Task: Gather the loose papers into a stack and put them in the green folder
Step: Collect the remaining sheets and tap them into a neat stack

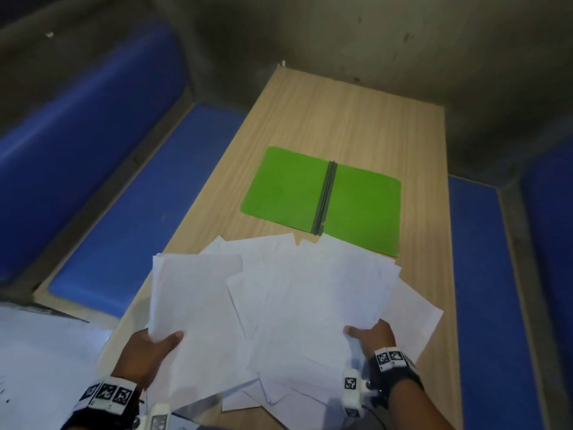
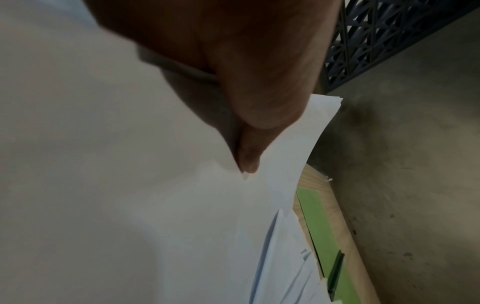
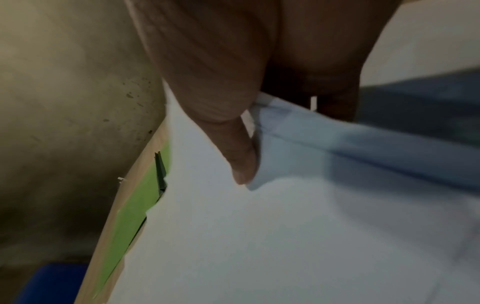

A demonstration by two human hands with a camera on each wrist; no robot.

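Several loose white papers are fanned out over the near end of the wooden table. My left hand pinches the near edge of the left-hand sheets, thumb on top. My right hand grips the right-hand bundle the same way, thumb on top and fingers hidden beneath. The green folder lies open and flat just beyond the papers, its dark spine running down the middle. Slivers of the folder show past the paper edges in both wrist views.
Blue padded benches run along both long sides of the table. Grey concrete walls close off the far end. Bare tabletop lies beyond the folder.
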